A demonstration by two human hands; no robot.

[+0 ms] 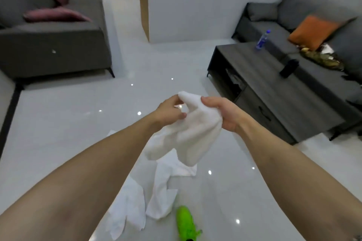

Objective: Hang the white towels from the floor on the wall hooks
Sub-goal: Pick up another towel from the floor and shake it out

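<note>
My left hand (169,110) pinches the top edge of a white towel (188,133), held up over the floor (58,123). My right hand (223,112) is closed around its other side. Below, two more towels (156,197) lie on the floor.

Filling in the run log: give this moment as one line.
left hand: gripping towel | right hand: gripping towel | held towel: lifted | floor towels: remaining | hooks: not visible

Soft cloth towel (192,133), glossy tiled floor (78,123), matt wood-grain table (284,92).
</note>
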